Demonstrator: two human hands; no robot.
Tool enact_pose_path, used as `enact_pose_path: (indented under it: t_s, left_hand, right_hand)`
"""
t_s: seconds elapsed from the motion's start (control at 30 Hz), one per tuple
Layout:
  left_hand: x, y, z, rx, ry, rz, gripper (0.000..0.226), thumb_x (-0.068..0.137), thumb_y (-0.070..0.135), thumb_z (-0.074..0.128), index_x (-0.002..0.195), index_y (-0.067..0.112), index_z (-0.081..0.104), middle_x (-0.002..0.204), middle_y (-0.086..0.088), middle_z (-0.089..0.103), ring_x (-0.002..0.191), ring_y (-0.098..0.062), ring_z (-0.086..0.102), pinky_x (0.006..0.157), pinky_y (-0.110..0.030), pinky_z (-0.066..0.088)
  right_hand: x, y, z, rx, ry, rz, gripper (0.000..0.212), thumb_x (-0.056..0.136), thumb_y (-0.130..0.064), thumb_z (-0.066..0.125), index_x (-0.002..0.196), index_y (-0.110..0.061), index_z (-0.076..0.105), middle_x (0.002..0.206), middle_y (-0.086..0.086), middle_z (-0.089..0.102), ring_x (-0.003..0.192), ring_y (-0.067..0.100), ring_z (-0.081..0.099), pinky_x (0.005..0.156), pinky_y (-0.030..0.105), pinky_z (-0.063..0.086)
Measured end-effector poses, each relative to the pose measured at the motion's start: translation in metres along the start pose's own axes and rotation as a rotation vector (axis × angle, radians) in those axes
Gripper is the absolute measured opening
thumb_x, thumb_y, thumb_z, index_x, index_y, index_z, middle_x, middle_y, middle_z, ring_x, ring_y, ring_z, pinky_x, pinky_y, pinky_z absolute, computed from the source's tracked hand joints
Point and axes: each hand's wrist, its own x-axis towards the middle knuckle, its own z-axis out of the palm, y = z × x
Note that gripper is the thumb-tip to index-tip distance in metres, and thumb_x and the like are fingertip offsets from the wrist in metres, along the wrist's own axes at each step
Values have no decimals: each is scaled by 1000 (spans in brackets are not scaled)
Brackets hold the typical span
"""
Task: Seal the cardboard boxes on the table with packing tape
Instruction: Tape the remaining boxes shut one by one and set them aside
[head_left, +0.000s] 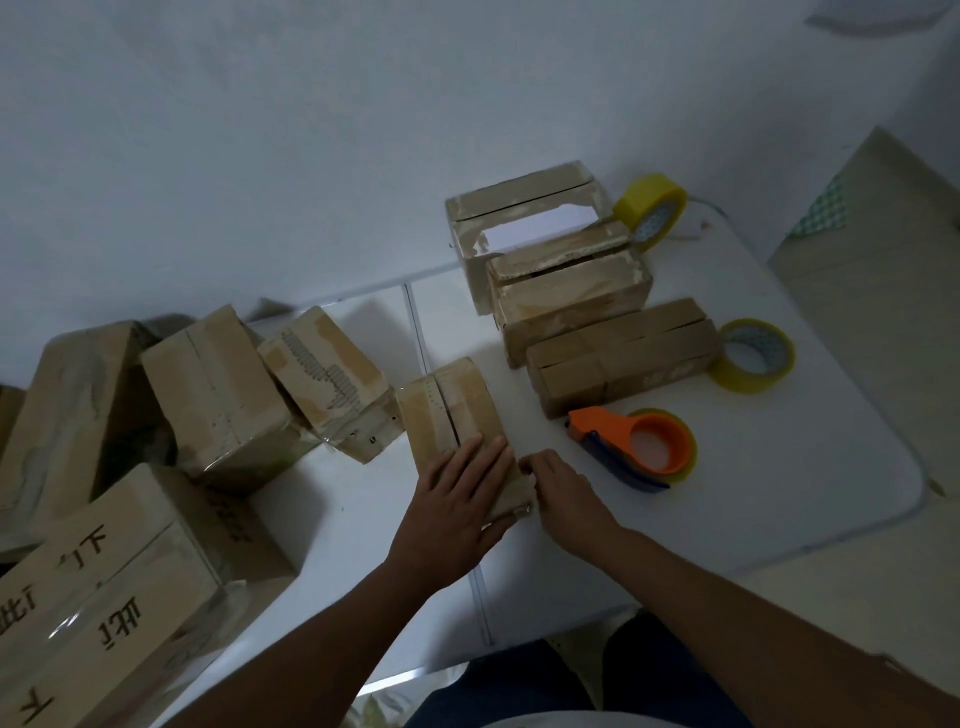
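**Two hands working one small box at the worktop's near middle**

Two hands are meeting on the small cardboard box (457, 431) that is lying on the white worktop (779, 467), and I am watching them from above. My left hand (457, 509) is lying flat across the near end of the box top, fingers straight and together, pressing down rather than gripping; its grip is fully spread and is holding nothing. My right hand (566, 493) is sitting against the box's near right corner, fingers curled in toward the edge where a bit of clear tape is glinting. I am reading that grip as a pinch on the corner, though the fingertips themselves are hidden from me.

Just to the right, the orange tape dispenser (639, 449) is resting on the worktop, apart from both hands. Beyond it a long flat box (623, 353) is lying with a yellow tape roll (756, 354) touching its right end. Farther back, two larger boxes are standing together: the nearer one (571, 296) with a rough torn top, the rear one (519, 213) showing a white label. A second yellow roll (652, 210) is standing on edge beside them.

On the left, several taped boxes are crowding together, among them a tilted one with a barcode strip (324, 374) and a big one with printed characters (104, 597) nearest me.
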Motion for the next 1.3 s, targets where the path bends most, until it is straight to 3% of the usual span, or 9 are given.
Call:
enact_pose_path:
  t_s: [0.1, 0.23, 0.4, 0.67, 0.83, 0.97, 1.1, 1.2, 1.3]
  left_hand:
    - [-1, 0, 2, -8, -7, -3, 71, 99, 60, 37, 154, 15, 32, 161, -4, 28, 150, -26, 23, 114, -46, 27]
    - [0, 0, 1, -15, -26, -12, 71, 100, 61, 31, 154, 15, 32, 161, -4, 29, 150, -26, 24, 113, -46, 26]
    - [1, 2, 0, -22, -22, -7, 71, 100, 60, 31, 153, 14, 33, 160, -5, 31, 149, -26, 26, 113, -45, 26]
    - [1, -1, -1, -34, -9, -18, 73, 98, 62, 40, 154, 15, 32, 161, -3, 29, 149, -25, 25, 115, -43, 25]
    - [4, 5, -2, -6, 0, 39, 71, 100, 60, 33, 154, 14, 31, 161, -6, 29, 149, -27, 24, 114, -44, 24]
    - [24, 14, 0, -31, -82, 117, 72, 97, 63, 34, 154, 19, 30, 161, -2, 29, 150, -25, 21, 119, -45, 27]
    - [41, 5, -12, -166, -92, 146, 72, 95, 66, 38, 154, 26, 29, 161, 4, 26, 151, -20, 14, 118, -43, 18]
    - [38, -2, -37, -263, 63, -3, 64, 97, 64, 29, 147, 27, 42, 155, 3, 35, 144, -18, 25, 113, -42, 23]
    - [18, -9, -45, -672, 248, -433, 47, 99, 60, 33, 130, 33, 56, 148, 4, 43, 135, -15, 40, 106, -39, 33]
  right_hand:
    - [-22, 6, -7, 0, 85, -142, 41, 85, 5, 47, 119, -17, 54, 118, 1, 52, 100, 20, 54, 80, 33, 46]
    - [-29, 5, -31, -119, 67, -289, 20, 92, -25, 57, 111, -19, 57, 109, -3, 55, 95, 13, 51, 80, 27, 44]
    - [-4, -8, -46, -292, -26, -338, 26, 94, -37, 57, 103, -12, 56, 104, 4, 57, 94, 18, 50, 74, 23, 30]
    - [0, -22, -29, -279, -68, -169, 48, 93, -41, 58, 129, -10, 46, 123, 8, 56, 108, 22, 53, 83, 27, 37]
    - [-16, -20, -44, -291, -69, -190, 32, 98, -39, 50, 115, -12, 50, 115, 5, 57, 99, 18, 51, 68, 21, 25]
    - [-36, -9, -66, -271, -67, -164, 29, 95, -43, 53, 108, -17, 49, 107, -1, 55, 85, 5, 39, 63, 13, 31]
    - [-42, -11, -76, -358, -23, -150, 41, 92, -51, 54, 117, -20, 48, 116, -4, 52, 100, 9, 49, 69, 18, 30]
    - [-40, -15, -71, -417, 99, -193, 49, 89, -48, 59, 126, -18, 46, 125, -1, 49, 109, 16, 53, 82, 26, 43]
    - [-34, -21, -61, -420, 152, -297, 48, 86, -39, 63, 127, -18, 49, 130, 2, 48, 115, 22, 53, 91, 32, 47]
